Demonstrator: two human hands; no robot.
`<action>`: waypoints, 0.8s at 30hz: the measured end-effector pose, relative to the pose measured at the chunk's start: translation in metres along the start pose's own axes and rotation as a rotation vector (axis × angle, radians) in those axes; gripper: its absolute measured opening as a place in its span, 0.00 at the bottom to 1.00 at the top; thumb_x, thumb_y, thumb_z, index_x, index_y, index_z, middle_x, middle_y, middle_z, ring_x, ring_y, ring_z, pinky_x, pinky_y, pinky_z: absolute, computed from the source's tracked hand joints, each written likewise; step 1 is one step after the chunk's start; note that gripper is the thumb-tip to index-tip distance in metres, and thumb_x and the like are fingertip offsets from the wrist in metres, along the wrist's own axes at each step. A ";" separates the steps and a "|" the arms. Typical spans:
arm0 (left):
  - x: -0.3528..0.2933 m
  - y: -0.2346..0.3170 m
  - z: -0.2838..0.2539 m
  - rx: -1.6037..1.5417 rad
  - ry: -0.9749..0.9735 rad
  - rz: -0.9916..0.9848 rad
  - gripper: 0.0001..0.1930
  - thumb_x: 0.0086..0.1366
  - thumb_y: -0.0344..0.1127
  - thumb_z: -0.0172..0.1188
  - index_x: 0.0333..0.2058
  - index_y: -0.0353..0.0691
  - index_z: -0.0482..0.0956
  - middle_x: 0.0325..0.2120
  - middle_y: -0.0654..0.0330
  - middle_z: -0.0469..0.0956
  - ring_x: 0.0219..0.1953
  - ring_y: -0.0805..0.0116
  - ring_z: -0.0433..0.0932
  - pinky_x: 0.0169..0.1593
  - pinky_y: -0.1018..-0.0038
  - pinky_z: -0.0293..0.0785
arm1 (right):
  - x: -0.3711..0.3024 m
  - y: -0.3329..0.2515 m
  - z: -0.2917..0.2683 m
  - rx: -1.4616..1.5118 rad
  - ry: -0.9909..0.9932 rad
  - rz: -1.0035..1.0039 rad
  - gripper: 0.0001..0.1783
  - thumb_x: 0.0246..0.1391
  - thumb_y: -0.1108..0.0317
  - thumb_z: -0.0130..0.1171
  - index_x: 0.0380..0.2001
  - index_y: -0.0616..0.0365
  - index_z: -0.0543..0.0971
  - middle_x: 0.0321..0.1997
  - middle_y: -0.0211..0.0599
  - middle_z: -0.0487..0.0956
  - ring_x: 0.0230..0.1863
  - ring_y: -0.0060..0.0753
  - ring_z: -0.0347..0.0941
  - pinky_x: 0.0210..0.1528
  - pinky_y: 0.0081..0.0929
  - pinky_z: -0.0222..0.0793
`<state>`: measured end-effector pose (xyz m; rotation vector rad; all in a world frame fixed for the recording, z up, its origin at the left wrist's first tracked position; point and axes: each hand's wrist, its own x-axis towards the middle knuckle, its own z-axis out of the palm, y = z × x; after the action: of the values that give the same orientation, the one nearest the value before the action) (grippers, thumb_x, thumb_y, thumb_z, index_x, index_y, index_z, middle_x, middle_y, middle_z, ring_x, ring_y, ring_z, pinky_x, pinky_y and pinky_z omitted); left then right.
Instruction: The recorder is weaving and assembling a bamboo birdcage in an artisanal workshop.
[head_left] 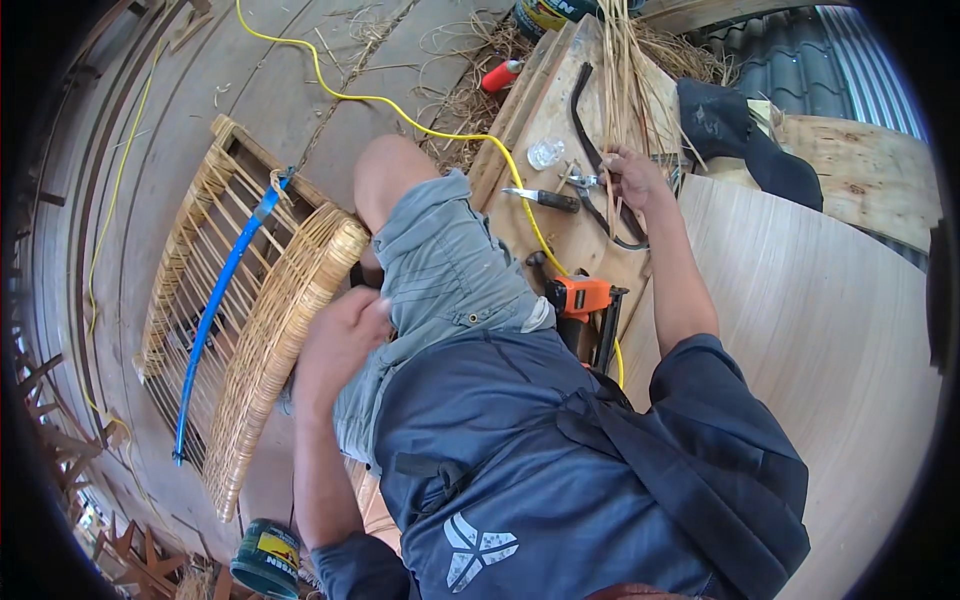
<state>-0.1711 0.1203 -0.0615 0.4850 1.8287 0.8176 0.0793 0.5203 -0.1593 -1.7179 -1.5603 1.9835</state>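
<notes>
A woven rattan basket-like frame (285, 320) leans on its side against my left leg, with thin rods spanning it and a blue strap (215, 305) tied across. My left hand (345, 330) is beside its wrapped rim, over my shorts; motion smears its fingers. On the wooden bench, my right hand (632, 180) has its fingers closed at a bundle of thin rattan strips (622, 85). Under and around that hand lie a dark curved strap (583, 115) and a metal fitting (583, 182). A dark-handled pointed tool (545, 199) rests to its left.
An orange-and-black nail gun (585, 300) lies by my right hip. A yellow hose (400, 104) crosses floor and bench. Clear plastic (545, 152) and a red bottle (500, 76) are ahead. A plywood sheet (810, 330) spreads right; a green bucket (266, 560) stands lower left.
</notes>
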 end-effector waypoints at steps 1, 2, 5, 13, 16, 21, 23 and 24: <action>0.015 0.008 0.013 -0.012 -0.037 0.078 0.13 0.62 0.41 0.53 0.34 0.37 0.76 0.21 0.59 0.74 0.24 0.70 0.73 0.31 0.76 0.70 | -0.009 -0.002 -0.002 0.097 -0.057 -0.029 0.11 0.55 0.72 0.50 0.42 0.53 0.69 0.27 0.28 0.73 0.23 0.22 0.70 0.23 0.20 0.68; 0.028 0.020 0.027 0.026 -0.084 0.215 0.13 0.62 0.41 0.54 0.35 0.36 0.76 0.22 0.57 0.74 0.26 0.68 0.74 0.34 0.75 0.70 | -0.023 -0.012 0.009 0.189 -0.129 -0.056 0.09 0.55 0.72 0.50 0.41 0.54 0.69 0.28 0.29 0.74 0.24 0.24 0.71 0.24 0.21 0.69; 0.064 0.027 0.092 0.012 -0.046 0.675 0.16 0.63 0.42 0.53 0.38 0.31 0.75 0.27 0.57 0.75 0.32 0.63 0.74 0.39 0.72 0.71 | -0.081 -0.036 0.064 0.411 -0.244 -0.043 0.08 0.53 0.69 0.54 0.37 0.55 0.70 0.29 0.31 0.75 0.27 0.28 0.74 0.24 0.24 0.71; 0.037 0.055 0.087 -0.459 -0.366 0.241 0.19 0.68 0.45 0.43 0.26 0.35 0.71 0.19 0.64 0.71 0.22 0.79 0.68 0.28 0.79 0.67 | -0.094 -0.022 0.080 -0.191 0.188 -0.366 0.20 0.56 0.56 0.54 0.42 0.61 0.71 0.31 0.37 0.78 0.26 0.26 0.76 0.21 0.20 0.68; 0.024 0.052 0.066 -0.343 -0.374 0.123 0.22 0.67 0.47 0.42 0.20 0.37 0.71 0.15 0.66 0.67 0.18 0.80 0.65 0.26 0.80 0.64 | -0.067 -0.002 0.077 0.389 0.151 0.168 0.24 0.58 0.50 0.49 0.45 0.60 0.71 0.38 0.44 0.77 0.37 0.34 0.76 0.33 0.34 0.72; -0.013 0.015 0.033 0.721 -0.072 0.285 0.19 0.64 0.45 0.47 0.20 0.40 0.75 0.17 0.52 0.75 0.21 0.58 0.76 0.25 0.64 0.69 | 0.003 -0.022 0.081 0.880 -0.358 -0.239 0.13 0.59 0.63 0.47 0.44 0.56 0.72 0.41 0.39 0.77 0.43 0.38 0.75 0.43 0.39 0.73; -0.037 -0.027 -0.011 1.274 0.109 0.174 0.15 0.63 0.40 0.45 0.23 0.41 0.77 0.19 0.51 0.76 0.24 0.51 0.77 0.26 0.59 0.72 | 0.042 -0.040 0.057 0.942 -0.369 -0.368 0.12 0.57 0.69 0.50 0.44 0.55 0.71 0.41 0.37 0.77 0.42 0.37 0.75 0.43 0.37 0.74; -0.048 -0.053 -0.042 1.088 0.257 -0.013 0.15 0.63 0.38 0.44 0.23 0.41 0.77 0.18 0.51 0.76 0.23 0.52 0.78 0.26 0.57 0.73 | 0.051 -0.051 0.045 0.974 -0.305 -0.428 0.12 0.56 0.72 0.51 0.44 0.55 0.71 0.41 0.36 0.77 0.42 0.36 0.75 0.43 0.36 0.75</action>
<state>-0.1888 0.0392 -0.0592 1.0673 2.4190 -0.2263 -0.0005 0.5488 -0.1647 -0.6720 -0.6580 2.2237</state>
